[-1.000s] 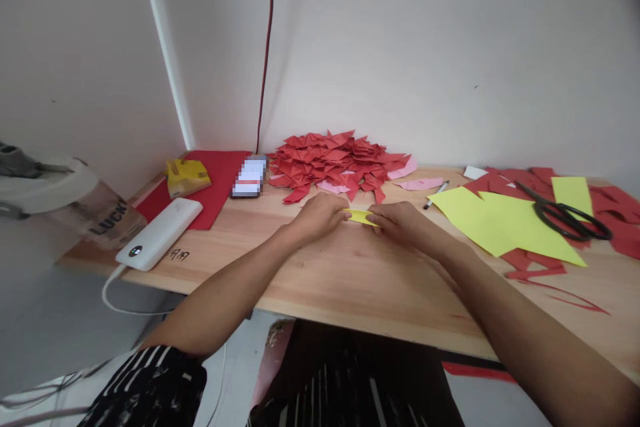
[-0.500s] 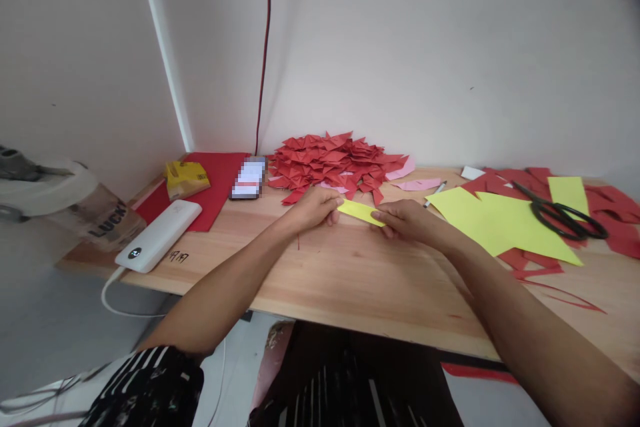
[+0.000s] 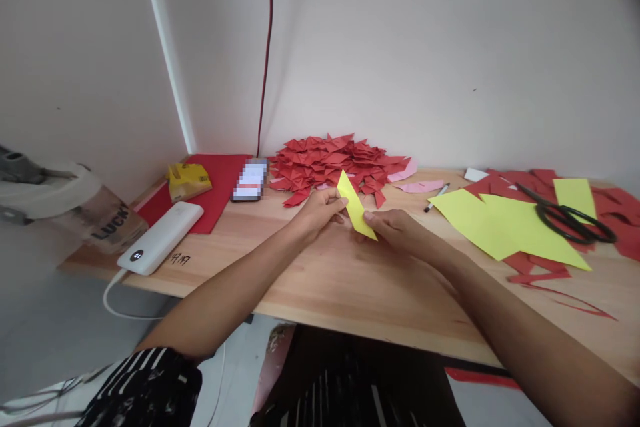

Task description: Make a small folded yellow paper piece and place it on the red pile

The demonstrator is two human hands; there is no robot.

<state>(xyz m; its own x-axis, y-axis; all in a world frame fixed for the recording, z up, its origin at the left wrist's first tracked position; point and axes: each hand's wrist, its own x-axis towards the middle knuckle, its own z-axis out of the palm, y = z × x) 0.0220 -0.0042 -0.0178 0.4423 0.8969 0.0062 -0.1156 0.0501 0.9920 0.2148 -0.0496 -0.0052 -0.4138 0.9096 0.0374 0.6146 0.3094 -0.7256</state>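
Between my hands is a narrow piece of yellow paper [image 3: 355, 208], tilted so its upper tip points away to the left. My left hand [image 3: 324, 208] pinches its left edge, thumb on top. My right hand [image 3: 391, 227] grips the opposite edge lower down, its thumb on the paper and its other fingers mostly hidden beneath. Both hands hover just over the wooden tabletop [image 3: 320, 273]. Right behind them lies a heap of folded red paper pieces [image 3: 330, 160].
Black-handled scissors [image 3: 570, 221] rest on yellow sheets [image 3: 510, 223] and red scraps at the right, near a pen [image 3: 438, 196]. Leftward are a phone [image 3: 251, 180], a white power bank [image 3: 161, 238], a yellow packet [image 3: 188, 181] on red paper, and a clear cup [image 3: 113, 220].
The yellow paper has turned from lying nearly level to a steep slant, showing a broader face. My hands still hold both sides, with the right hand slightly lower and closer to the left.
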